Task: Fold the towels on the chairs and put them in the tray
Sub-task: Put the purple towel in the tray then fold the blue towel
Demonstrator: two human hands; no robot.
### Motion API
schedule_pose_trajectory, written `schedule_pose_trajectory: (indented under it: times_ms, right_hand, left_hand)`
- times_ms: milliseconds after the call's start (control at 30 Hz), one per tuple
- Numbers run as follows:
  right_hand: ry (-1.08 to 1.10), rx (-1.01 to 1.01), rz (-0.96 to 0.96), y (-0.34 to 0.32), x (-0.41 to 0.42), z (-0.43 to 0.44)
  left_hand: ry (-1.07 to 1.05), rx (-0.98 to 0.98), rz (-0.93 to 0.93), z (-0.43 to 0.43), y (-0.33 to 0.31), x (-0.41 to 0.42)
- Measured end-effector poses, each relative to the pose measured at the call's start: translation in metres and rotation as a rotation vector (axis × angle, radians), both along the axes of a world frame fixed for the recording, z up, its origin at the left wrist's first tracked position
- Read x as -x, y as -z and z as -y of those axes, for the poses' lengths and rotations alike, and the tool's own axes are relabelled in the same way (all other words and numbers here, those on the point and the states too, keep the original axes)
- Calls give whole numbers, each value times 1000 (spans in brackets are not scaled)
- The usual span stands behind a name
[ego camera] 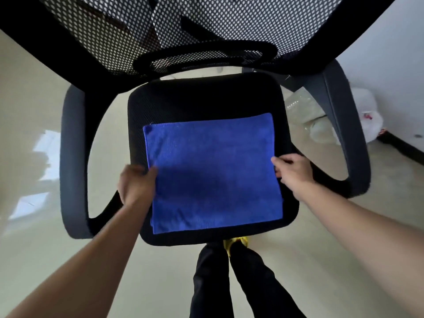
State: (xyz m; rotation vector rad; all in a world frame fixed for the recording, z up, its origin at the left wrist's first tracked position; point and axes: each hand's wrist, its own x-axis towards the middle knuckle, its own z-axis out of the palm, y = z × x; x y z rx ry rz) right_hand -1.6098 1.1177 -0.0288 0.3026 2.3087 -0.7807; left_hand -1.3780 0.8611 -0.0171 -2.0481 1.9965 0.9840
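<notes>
A blue towel (213, 173) lies flat on the black seat (202, 97) of an office chair, folded into a rectangle. My left hand (136, 183) grips the towel's left edge about halfway down. At the right edge my right hand (292, 172) pinches the cloth at the same height. No tray is in view.
The chair's mesh backrest (206, 26) rises behind the seat, with grey armrests on the left (73, 157) and right (344, 134). White and clear plastic bags (325, 120) lie on the pale floor by the right wall. My legs stand in front of the seat.
</notes>
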Motion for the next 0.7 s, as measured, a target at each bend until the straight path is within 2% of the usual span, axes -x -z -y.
schedule_pose_trajectory:
  times_ms: [133, 267, 433, 533, 633, 700]
  right_hand:
    - [-10, -27, 61, -17, -47, -37]
    - [-73, 0, 48, -16, -67, -57]
    - [-168, 56, -113, -19, -41, -39]
    - [-221, 76, -178, -21, -10, -15]
    - [-219, 73, -137, -17, 18, 12]
    - [-124, 126, 11, -18, 27, 24]
  left_hand:
    - [-159, -155, -26, -59, -7, -46]
    - [-252, -177, -122, -86, -11, -67]
    - [-157, -57, -199, -58, -16, -58]
    - [-152, -58, -267, -22, -14, -39]
    - [-270, -219, -331, 2, -14, -11]
    - [-330, -359, -379, 9, -16, 1]
